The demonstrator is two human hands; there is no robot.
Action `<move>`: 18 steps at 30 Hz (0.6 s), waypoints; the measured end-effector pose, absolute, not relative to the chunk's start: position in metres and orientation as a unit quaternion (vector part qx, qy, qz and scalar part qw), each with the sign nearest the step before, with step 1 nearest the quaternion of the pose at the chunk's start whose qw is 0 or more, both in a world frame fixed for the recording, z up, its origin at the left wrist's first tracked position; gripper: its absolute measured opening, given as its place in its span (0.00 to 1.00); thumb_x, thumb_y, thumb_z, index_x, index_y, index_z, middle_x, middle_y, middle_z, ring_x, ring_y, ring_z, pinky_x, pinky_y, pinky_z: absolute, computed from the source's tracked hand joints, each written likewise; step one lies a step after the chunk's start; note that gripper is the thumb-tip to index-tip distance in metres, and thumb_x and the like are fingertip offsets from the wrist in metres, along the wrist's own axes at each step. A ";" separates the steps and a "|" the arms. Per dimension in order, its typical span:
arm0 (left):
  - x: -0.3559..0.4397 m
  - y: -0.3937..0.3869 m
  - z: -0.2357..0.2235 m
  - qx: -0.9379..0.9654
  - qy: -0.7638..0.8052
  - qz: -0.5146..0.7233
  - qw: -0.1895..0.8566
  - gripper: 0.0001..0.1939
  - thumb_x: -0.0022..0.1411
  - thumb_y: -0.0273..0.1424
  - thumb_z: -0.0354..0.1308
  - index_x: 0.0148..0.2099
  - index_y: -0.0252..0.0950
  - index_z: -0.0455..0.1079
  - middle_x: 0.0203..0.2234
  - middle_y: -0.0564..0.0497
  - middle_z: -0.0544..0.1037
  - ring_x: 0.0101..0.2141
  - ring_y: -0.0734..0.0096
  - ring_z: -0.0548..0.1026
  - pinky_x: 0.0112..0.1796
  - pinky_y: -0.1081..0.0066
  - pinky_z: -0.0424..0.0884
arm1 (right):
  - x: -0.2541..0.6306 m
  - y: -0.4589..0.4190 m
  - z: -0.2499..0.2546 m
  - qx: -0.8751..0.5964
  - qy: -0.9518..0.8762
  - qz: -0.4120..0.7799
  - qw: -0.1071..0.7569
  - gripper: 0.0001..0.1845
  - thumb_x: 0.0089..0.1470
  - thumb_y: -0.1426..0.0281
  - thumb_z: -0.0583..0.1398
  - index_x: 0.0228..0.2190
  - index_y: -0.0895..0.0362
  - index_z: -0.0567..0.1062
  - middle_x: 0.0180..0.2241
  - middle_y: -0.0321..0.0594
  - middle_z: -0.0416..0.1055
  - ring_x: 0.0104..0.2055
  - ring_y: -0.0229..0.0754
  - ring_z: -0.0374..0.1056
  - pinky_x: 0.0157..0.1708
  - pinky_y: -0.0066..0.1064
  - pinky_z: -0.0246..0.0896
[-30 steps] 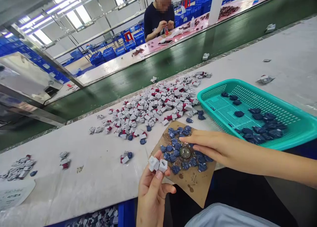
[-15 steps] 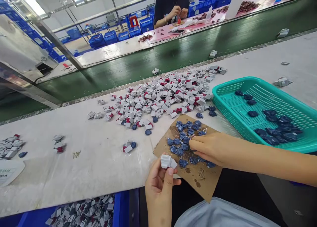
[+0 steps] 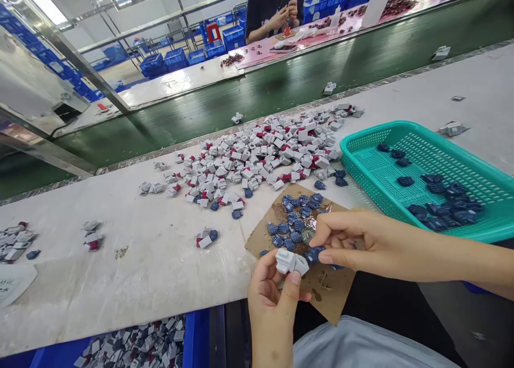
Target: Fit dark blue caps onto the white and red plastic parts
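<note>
Left hand (image 3: 273, 303) is clamped on a white plastic part (image 3: 289, 261). Right hand (image 3: 361, 245) is touching a blue piece (image 3: 314, 254) over a cardboard sheet (image 3: 335, 287), can't tell if it's gripped.

Tight at the hands, roomier to the left.

The right hand (image 3: 361, 245) and the left hand (image 3: 273, 309), with its white pieces (image 3: 291, 262), crowd the cardboard sheet (image 3: 333, 285) and its blue parts (image 3: 291, 223). The teal plastic basket (image 3: 369, 134) blocks the right, the white-and-red heap (image 3: 257, 159) blocks ahead, and a strip of white worktop (image 3: 120, 271) leaves a way left, below that heap.
</note>
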State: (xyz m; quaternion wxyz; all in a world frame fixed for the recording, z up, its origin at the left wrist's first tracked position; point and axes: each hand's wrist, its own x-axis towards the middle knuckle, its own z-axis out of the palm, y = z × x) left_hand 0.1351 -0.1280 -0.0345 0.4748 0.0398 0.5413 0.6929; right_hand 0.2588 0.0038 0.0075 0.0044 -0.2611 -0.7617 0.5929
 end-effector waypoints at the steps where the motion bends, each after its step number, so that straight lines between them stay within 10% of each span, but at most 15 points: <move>1: 0.136 -0.128 -0.034 0.045 0.539 0.694 0.476 0.18 0.39 0.33 0.74 0.36 0.38 0.78 0.28 0.50 0.81 0.27 0.73 0.75 0.17 0.83 0.71 | 0.259 0.003 0.008 -0.258 -0.768 0.587 0.002 0.14 0.57 0.59 0.57 0.31 0.57 0.68 0.22 0.32 0.62 0.23 0.33 0.56 0.21 0.23 0.49; 18: 0.149 -0.134 -0.036 0.149 0.620 0.668 0.383 0.12 0.45 0.35 0.71 0.35 0.40 0.79 0.29 0.51 0.82 0.30 0.72 0.78 0.31 0.79 0.74 | 0.253 -0.003 0.011 -0.209 -0.718 0.663 -0.004 0.10 0.56 0.65 0.56 0.28 0.57 0.63 0.20 0.31 0.63 0.20 0.29 0.57 0.19 0.20 0.50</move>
